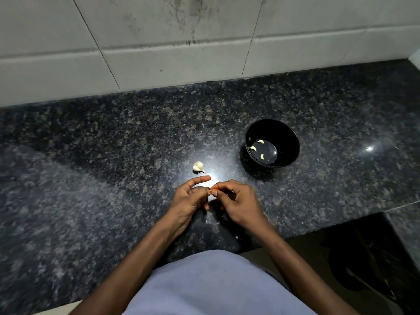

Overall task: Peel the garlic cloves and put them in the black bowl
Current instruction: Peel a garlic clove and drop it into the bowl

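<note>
Head view: small pale garlic clove (210,192), mostly hidden, pinched between fingers of left hand (188,198) and right hand (238,201) above the counter (91,155). Three peeled cloves (253,148) counted inside one black bowl (288,142), well apart. One partial garlic bulb (198,167) just beyond the fingers.

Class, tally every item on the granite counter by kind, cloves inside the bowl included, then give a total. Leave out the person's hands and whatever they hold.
Black bowl: 1
Peeled garlic cloves in the bowl: 3
Unpeeled garlic piece on the counter: 1
Total: 5
</note>
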